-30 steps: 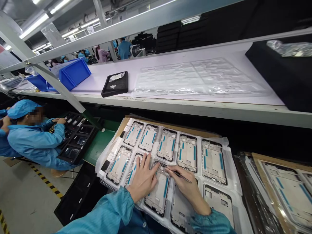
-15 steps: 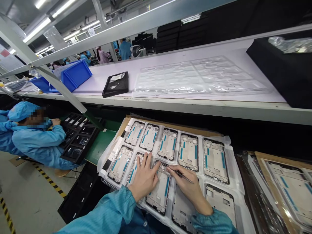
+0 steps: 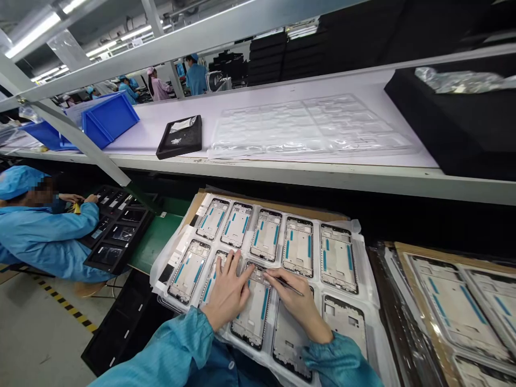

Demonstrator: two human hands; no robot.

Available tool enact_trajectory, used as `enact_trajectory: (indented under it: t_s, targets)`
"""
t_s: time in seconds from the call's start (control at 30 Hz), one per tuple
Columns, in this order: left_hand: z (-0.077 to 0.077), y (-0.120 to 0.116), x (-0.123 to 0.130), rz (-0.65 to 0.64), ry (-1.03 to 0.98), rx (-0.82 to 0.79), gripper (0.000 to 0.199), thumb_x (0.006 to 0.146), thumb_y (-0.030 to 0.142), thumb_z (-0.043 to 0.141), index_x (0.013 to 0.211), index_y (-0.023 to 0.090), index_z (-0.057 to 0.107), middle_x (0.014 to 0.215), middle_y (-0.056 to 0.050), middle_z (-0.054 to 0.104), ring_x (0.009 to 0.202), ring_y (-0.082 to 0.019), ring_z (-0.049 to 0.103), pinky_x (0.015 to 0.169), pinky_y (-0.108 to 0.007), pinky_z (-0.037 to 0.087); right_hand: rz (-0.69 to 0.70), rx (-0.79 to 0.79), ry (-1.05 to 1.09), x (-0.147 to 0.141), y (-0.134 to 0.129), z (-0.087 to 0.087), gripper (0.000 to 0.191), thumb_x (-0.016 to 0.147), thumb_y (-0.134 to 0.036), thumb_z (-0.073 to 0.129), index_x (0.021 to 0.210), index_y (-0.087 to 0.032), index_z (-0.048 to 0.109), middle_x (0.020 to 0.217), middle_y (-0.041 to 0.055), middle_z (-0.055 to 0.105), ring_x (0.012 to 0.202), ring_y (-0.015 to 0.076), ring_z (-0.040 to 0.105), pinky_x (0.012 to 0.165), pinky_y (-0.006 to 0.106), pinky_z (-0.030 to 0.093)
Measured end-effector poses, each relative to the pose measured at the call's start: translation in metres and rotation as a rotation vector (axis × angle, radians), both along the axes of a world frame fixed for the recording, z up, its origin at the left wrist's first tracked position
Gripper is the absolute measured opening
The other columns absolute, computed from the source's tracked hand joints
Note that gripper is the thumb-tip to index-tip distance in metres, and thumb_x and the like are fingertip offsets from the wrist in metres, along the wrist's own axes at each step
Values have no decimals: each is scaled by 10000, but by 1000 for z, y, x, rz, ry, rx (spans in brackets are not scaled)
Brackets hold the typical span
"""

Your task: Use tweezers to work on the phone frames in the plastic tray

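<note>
Tray (image 3: 366,269) holds phone frames (image 3: 299,244) in two rows. The left hand (image 3: 228,293), spread open, lies across the near row; the right hand (image 3: 297,305) pinches a thin tool (image 3: 295,289) over its middle frame (image 3: 250,316). A far black box (image 3: 188,146) contains a bag (image 3: 182,125) and white bits (image 3: 176,141).

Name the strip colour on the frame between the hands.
The strip is blue, clearest in head view.

Frames (image 3: 298,247): matt, metal-looking. Tray (image 3: 368,285) beneath: translucent plastic, slightly glossy. Far shelf (image 3: 145,128): smooth; clear plastic sheet (image 3: 290,126) on it glossy. Far left bin (image 3: 110,118): smooth blue plastic. Black box (image 3: 190,141), far: matt (foam, by appearance). Near sleeves (image 3: 165,346): cloth, faint sheen.
</note>
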State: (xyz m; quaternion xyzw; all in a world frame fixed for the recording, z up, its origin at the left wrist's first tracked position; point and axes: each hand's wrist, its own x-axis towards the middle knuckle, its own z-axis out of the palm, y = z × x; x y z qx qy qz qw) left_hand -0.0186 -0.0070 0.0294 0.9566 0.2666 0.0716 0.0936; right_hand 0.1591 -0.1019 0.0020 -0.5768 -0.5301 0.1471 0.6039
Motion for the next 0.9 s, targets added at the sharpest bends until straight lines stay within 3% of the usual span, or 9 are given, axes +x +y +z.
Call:
enact_trajectory:
  t_s: [0.43,0.63,0.9]
  targets:
    - [-1,1,1,24,-7,-14,531,896,109,483,1415,219,498,1618,-159,314,1522,-366,222,1165,-716,242,9,-54,8,1,1,-1,164,966,-310,632,862,-226,727,849,58,755,738,247,731,580,306,583]
    - [-1,1,0,6,5,7,564,895,101,496,1440,244,481,1622,-172,294,1517,-384,228,1155,-722,244,-4,-60,40,0,2,-2,200,957,-366,646,848,-222,732,859,60,757,753,245,731,630,315,591]
    - [0,1,0,4,0,-1,515,919,126,472,1421,241,484,1626,-149,300,1530,-362,200,1167,-708,243,-54,-160,153,1,-3,7,261,941,-408,660,777,-209,701,743,47,723,665,219,693,586,292,564]
